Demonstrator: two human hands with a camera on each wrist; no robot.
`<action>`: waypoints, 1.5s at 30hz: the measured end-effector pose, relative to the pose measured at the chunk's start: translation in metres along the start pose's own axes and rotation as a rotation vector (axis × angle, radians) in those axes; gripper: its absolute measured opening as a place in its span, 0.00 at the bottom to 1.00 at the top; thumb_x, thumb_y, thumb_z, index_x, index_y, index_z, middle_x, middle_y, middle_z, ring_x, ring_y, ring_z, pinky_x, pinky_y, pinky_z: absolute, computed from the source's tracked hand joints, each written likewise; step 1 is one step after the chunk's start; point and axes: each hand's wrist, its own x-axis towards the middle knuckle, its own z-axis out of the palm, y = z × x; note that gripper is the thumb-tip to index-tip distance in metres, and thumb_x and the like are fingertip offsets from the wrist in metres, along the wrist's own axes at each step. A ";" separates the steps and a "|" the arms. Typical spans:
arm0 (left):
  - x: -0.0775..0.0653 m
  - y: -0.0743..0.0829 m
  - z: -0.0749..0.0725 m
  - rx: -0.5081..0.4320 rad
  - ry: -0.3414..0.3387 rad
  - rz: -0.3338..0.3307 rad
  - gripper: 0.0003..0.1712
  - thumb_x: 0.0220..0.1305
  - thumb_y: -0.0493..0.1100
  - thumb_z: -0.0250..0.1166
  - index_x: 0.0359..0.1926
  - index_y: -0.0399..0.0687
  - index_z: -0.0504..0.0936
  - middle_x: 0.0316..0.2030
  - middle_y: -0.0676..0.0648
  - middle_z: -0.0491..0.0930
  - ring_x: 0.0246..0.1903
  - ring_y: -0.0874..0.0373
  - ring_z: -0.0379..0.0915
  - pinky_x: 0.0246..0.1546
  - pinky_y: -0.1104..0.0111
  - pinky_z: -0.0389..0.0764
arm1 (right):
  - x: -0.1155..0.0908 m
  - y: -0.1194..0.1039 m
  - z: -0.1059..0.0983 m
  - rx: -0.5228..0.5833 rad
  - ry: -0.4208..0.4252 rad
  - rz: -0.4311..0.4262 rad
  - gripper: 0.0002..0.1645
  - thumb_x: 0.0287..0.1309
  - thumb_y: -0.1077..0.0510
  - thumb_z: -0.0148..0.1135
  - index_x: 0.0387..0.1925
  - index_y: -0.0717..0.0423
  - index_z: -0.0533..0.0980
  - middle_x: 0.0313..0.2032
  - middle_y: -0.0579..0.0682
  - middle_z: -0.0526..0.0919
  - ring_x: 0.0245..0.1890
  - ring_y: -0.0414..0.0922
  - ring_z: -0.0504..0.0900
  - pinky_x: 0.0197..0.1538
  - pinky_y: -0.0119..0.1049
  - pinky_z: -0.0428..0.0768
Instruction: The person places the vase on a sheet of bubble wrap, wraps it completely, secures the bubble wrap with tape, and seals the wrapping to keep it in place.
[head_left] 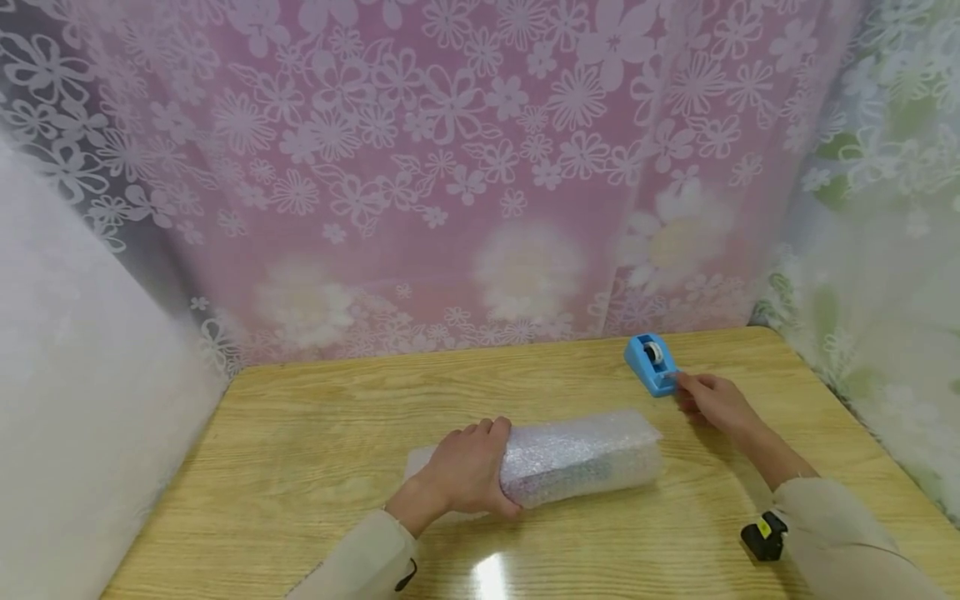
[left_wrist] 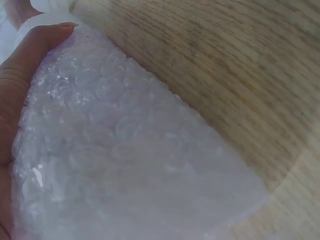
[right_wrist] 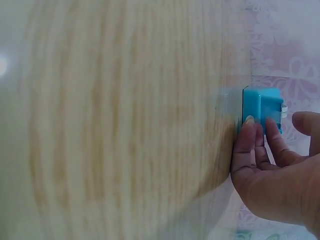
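My left hand grips the left part of a bubble-wrapped bundle, its thumb along the near side. The bundle is a long roll lying on the wooden table; faint green and purple colours show through the wrap, but its contents are hidden. In the left wrist view, the bubble wrap fills the foreground beside the thumb. At the back right, my right hand reaches to the front end of a blue tape dispenser. In the right wrist view its thumb stands apart from the other visible fingers, whose tips overlap the blue dispenser body.
A small black object with a yellow label shows beside the right sleeve. Behind the wood-grain table hangs a pink flowered curtain. Pale sheeting borders the left side, and flowered sheeting the right.
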 end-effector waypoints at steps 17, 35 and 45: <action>0.002 -0.005 -0.001 0.000 -0.026 0.015 0.53 0.34 0.68 0.74 0.58 0.45 0.65 0.44 0.49 0.74 0.41 0.57 0.73 0.42 0.64 0.77 | 0.007 0.011 -0.003 0.000 -0.019 -0.118 0.34 0.69 0.43 0.48 0.56 0.72 0.66 0.40 0.50 0.81 0.34 0.37 0.79 0.36 0.34 0.80; 0.002 -0.004 -0.001 0.001 -0.024 0.024 0.54 0.34 0.68 0.74 0.58 0.44 0.66 0.44 0.48 0.75 0.41 0.56 0.74 0.41 0.63 0.77 | 0.003 0.020 -0.009 0.045 -0.099 -0.055 0.34 0.67 0.46 0.55 0.56 0.76 0.70 0.39 0.41 0.82 0.32 0.35 0.79 0.38 0.31 0.80; 0.002 -0.006 -0.001 -0.009 -0.021 0.010 0.54 0.34 0.68 0.74 0.58 0.44 0.66 0.44 0.48 0.75 0.40 0.56 0.74 0.40 0.63 0.77 | -0.005 0.014 -0.010 0.054 -0.151 -0.098 0.35 0.69 0.42 0.48 0.58 0.71 0.71 0.45 0.47 0.79 0.35 0.37 0.76 0.39 0.34 0.78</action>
